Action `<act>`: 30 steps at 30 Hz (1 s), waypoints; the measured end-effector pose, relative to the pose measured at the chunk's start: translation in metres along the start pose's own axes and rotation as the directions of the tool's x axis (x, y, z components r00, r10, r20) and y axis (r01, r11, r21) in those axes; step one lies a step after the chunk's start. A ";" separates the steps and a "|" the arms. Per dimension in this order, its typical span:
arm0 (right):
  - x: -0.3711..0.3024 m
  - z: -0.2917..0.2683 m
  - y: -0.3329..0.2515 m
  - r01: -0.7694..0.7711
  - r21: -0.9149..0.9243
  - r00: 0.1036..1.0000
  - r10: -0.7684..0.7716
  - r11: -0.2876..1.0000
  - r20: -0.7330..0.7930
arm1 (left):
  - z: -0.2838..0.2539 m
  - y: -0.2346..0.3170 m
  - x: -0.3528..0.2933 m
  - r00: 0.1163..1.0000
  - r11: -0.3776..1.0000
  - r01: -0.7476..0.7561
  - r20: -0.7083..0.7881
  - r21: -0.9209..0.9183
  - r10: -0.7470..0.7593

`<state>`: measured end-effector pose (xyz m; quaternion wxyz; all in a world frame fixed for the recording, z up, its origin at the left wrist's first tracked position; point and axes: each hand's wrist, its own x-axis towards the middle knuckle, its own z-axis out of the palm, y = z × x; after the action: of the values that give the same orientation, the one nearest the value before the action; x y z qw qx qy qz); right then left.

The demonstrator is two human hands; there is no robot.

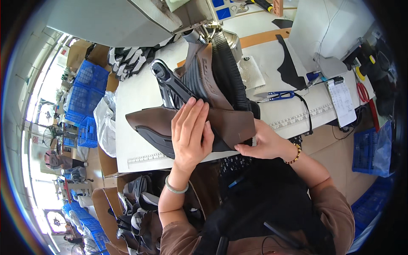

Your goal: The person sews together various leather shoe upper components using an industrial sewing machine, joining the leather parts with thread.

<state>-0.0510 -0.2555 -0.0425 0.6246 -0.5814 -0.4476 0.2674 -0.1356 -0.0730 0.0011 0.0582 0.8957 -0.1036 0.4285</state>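
Left hand (190,132) lies flat, fingers (193,112) spread and pressing the brown leather shoe upper (229,121) onto the white bench (136,97). Right hand (263,143) pinches the upper's near right edge. The piece runs long away from the person toward the sewing machine (127,19). Smooth leather, ribbed black panel (227,68). Blue snips (276,96) lie right.

Left hand (190,132) lies flat with fingers spread; right hand (262,144) pinches in a fingertip grip.
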 end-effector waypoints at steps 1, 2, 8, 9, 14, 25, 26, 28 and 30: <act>-0.002 0.002 -0.002 -0.002 -0.031 1.000 0.003 1.000 0.020 | -0.003 0.002 0.001 1.000 1.000 0.000 -0.002 -0.002 0.000; -0.002 0.001 -0.002 0.114 -0.111 0.993 -0.113 0.987 0.017 | -0.007 0.005 0.004 1.000 1.000 0.005 0.001 0.006 -0.005; -0.008 -0.008 -0.012 -0.114 0.198 0.980 0.077 0.974 0.184 | -0.009 0.017 0.002 0.997 0.997 -0.004 -0.078 -0.081 -0.002; -0.009 -0.006 -0.011 -0.116 0.197 0.980 0.079 0.973 0.182 | -0.009 0.018 0.001 0.997 0.997 -0.004 -0.078 -0.083 -0.003; -0.010 0.002 -0.007 0.152 0.199 0.988 -0.157 0.968 0.010 | -0.012 0.017 -0.005 1.000 0.993 -0.005 -0.019 -0.121 0.003; -0.004 0.023 -0.007 0.109 0.068 0.959 -0.087 0.992 -0.270 | -0.016 0.063 0.019 0.980 0.990 0.133 0.144 0.049 -0.139; -0.006 0.024 -0.006 0.116 0.093 0.962 -0.088 0.989 -0.257 | -0.018 0.067 0.020 0.976 0.991 0.136 0.170 0.007 -0.135; -0.007 0.028 -0.005 0.115 0.189 0.959 -0.059 0.975 -0.277 | -0.019 0.071 0.017 0.977 0.993 0.118 0.178 0.007 -0.118; -0.007 0.033 -0.007 0.113 0.287 0.958 -0.028 0.951 -0.285 | -0.016 0.075 0.017 0.989 0.996 0.088 0.116 0.034 -0.091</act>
<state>-0.0845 -0.2467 -0.0399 0.7714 -0.4948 -0.3306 0.2255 -0.1547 -0.1454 0.0259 0.0585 0.9238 -0.0604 0.3735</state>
